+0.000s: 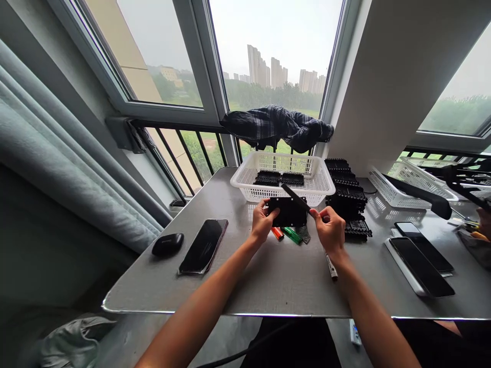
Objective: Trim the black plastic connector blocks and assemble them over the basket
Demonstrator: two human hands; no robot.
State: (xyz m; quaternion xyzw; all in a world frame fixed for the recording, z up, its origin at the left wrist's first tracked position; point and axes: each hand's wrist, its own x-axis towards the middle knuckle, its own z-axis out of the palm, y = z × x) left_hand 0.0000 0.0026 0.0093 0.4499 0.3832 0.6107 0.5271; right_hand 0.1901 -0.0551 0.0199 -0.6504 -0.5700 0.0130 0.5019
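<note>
Both forearms (207,301) come in from the bottom edge, cut off below the elbows. Black plate (287,213) is up over the table (276,294), just in front of the white basket (249,194). Left hand (264,222) grips its left end, thumb on the near face; fingers behind are mostly hidden. Right hand (330,227) is closed around a dark flat strip (294,197), whose lower end disappears in the grip. Strip crosses the plate's top right area; can't tell if they touch. Plate's far face hidden, surface detail too dark to read. Under it: orange item (277,233) and green item (292,235), both partly covered, look like lighters. White marker (331,267) lies by the right wrist, upper end blocked. Basket holds two dark groups of parts (267,177), count unclear. Right of it, stack of black parts (347,197), lower layers blend together. Left side: phone (203,246), black case (168,245). Right side: two more phones (422,266), one partly covering the other. Far right, a co-worker's hand (484,222) is cut by the frame edge, hold unreadable. Plaid cloth (280,125) drapes over the window rail, hiding part of it.
</note>
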